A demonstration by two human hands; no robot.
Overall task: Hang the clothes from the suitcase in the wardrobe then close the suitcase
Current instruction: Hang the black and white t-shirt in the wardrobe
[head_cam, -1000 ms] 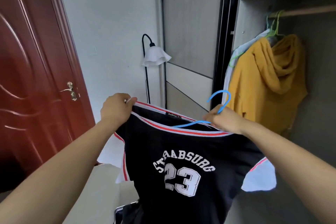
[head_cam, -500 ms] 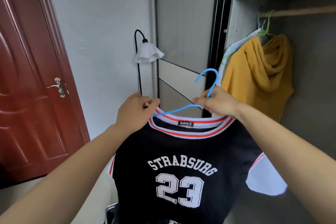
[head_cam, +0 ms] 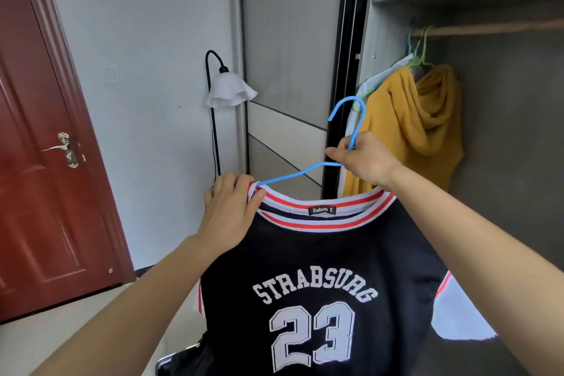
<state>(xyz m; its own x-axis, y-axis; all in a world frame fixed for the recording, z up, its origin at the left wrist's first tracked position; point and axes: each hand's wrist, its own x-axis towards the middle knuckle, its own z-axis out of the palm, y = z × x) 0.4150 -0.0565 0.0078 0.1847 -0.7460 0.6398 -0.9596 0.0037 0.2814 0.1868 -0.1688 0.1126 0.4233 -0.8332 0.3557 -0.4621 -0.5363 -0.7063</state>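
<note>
From my end the jersey reads as smooth matt knit cloth, ribbed at the neck. Its white numbers are stitched on and fray at the edges. The hanger looks like thin wire in glossy blue plastic. The hoodie is thicker, fuzzier cloth. The door is lacquered wood with a soft sheen, and its handle is shiny metal. The lamp shade looks frosted.
</note>
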